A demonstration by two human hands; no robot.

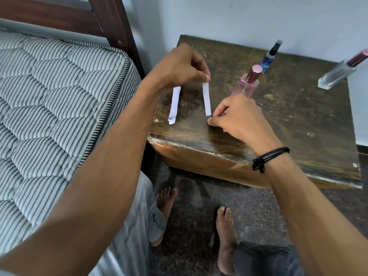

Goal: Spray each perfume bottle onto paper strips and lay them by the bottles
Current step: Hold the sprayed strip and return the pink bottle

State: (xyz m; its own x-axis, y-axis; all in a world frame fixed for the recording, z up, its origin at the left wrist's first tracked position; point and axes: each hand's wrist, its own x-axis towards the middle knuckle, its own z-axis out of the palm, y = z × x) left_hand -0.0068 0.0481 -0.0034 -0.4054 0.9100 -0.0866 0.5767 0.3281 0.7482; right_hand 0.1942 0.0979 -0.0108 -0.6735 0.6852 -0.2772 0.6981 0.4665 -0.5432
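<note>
My left hand pinches the top end of a white paper strip, which hangs down over the dark wooden table. More white strips hang from the same hand, nearer the table's left edge. My right hand rests on the table with its fingertips at the single strip's lower end. A pink perfume bottle stands just behind my right hand. A slim blue bottle stands further back. A clear bottle with a maroon cap stands at the far right.
A striped mattress on a dark wooden bed frame lies close to the table's left side. A pale wall rises behind the table. My bare feet stand on the dark speckled floor below the table's front edge.
</note>
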